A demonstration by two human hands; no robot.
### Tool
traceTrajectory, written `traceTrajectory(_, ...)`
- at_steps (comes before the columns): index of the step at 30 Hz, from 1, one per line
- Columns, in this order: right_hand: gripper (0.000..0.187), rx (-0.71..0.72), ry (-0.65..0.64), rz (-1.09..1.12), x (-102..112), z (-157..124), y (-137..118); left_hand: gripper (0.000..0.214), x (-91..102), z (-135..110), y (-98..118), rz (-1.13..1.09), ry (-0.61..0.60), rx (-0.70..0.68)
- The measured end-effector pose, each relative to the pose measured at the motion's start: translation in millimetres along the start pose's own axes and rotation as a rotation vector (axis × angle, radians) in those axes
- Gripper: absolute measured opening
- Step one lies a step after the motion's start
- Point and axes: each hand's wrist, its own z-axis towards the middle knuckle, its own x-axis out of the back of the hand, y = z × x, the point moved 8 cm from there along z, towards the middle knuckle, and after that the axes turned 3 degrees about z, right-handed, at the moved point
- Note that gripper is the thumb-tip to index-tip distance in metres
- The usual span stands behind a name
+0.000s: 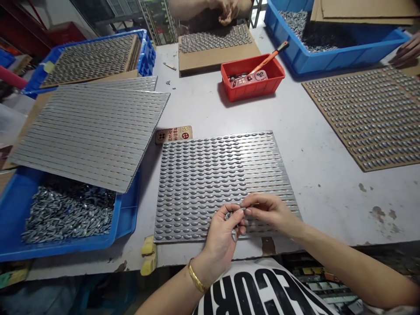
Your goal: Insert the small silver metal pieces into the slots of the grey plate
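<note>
In front of me lies a grey slotted board (267, 164) with rows of small grey spindle-shaped metal pieces (200, 175) across its left and middle parts. On its right side the slots show without pieces. My left hand (223, 229) is curled around several of the same pieces over the board's lower edge, and a gold bangle is on that wrist. My right hand (271, 211) meets its thumb and fingertips, closed in a pinch on what looks like one metal piece. The fingers partly cover that piece.
A blue bin (126, 218) of loose pieces stands at left, with stacked slotted boards (88, 127) above it. A red tray (252, 92) holds an orange-handled tool. Filled boards (367, 118) lie right and at the back. Co-workers' hands (226, 13) show across the table.
</note>
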Motion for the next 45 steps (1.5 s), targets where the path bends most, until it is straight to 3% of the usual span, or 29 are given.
traceTrajectory(4,0.012,0.165,0.094,-0.238,3.4,-8.5,-11.7,0.031,-1.0,1.1,-4.2,0.034,-0.014,0.003)
traceTrajectory(8,0.026,0.397,0.058,-0.556,-5.5,-23.7,-24.0,0.026,-6.0,0.6,-4.8,0.089,-0.054,0.025)
traceTrajectory(12,0.034,0.498,0.062,-0.718,-7.5,-32.6,-24.5,0.023,-11.9,-4.3,-3.6,0.153,-0.095,0.072)
traceTrajectory(16,0.033,0.450,0.071,-0.703,0.6,-30.6,-23.0,0.027,-10.6,-11.3,1.9,0.185,-0.108,0.129)
traceTrajectory(19,0.028,0.397,0.131,-0.686,11.8,-24.8,-20.9,0.028,-0.2,-15.0,17.3,0.145,-0.039,0.128)
traceTrajectory(24,0.028,0.448,0.142,-0.904,10.0,-15.1,-9.4,0.023,21.8,-16.4,50.2,-0.029,0.117,-0.044)
traceTrajectory(29,0.028,0.492,0.028,-1.077,-2.4,-11.3,3.7,0.024,22.8,-14.8,31.1,0.020,0.082,0.058)
traceTrajectory(34,0.026,0.467,-0.042,-1.127,-1.1,-11.4,6.9,0.016,16.8,-13.5,25.3,0.066,0.032,0.031)
traceTrajectory(39,0.026,0.439,-0.053,-1.192,2.7,-9.6,8.5,0.023,12.3,-10.8,18.9,0.090,-0.002,0.047)
traceTrajectory(42,0.027,0.438,-0.046,-1.175,4.3,-8.8,6.9,0.026,11.1,-9.7,12.9,0.095,0.001,0.066)
traceTrajectory(45,0.026,0.408,-0.007,-1.021,7.2,-8.9,-1.8,0.022,11.2,-8.3,9.0,0.099,0.016,0.057)
